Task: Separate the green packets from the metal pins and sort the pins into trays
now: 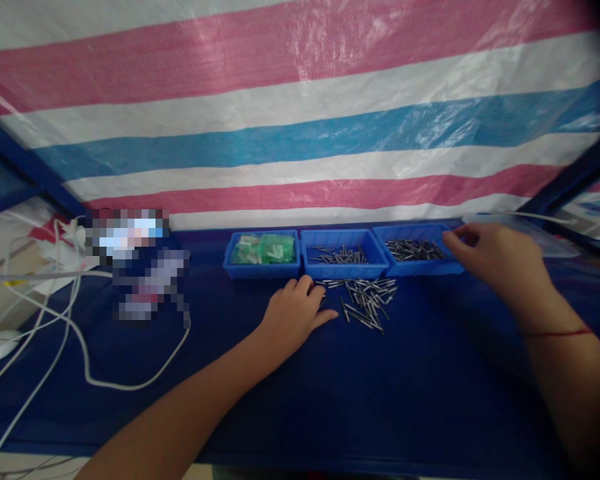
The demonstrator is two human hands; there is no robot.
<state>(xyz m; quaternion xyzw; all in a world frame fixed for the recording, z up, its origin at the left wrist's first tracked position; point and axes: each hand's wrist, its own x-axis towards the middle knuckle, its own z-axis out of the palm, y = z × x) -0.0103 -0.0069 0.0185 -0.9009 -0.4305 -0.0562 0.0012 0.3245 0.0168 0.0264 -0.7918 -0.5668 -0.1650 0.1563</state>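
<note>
My left hand [294,311] rests at the left end of a loose pile of thin metal pins [367,297] on the blue tabletop. Its thumb stretches out to the right, apart from the bent fingers, and a few pins lie by the fingertips. At the right end of the right-hand blue bin [425,268] hovers my right hand [500,260], its fingers loosely bent, with nothing visible between them. That bin holds many dark metal pins [415,250]. More pins [343,255] lie in the middle blue bin [345,271].
Green-and-clear small packets [275,249] fill the left blue bin [260,271]. White cables [125,387] loop across the table's left side, near blurred-out items [150,287]. A clear plastic sheet [550,241] lies behind my right hand. A striped tarp [300,147] hangs along the back.
</note>
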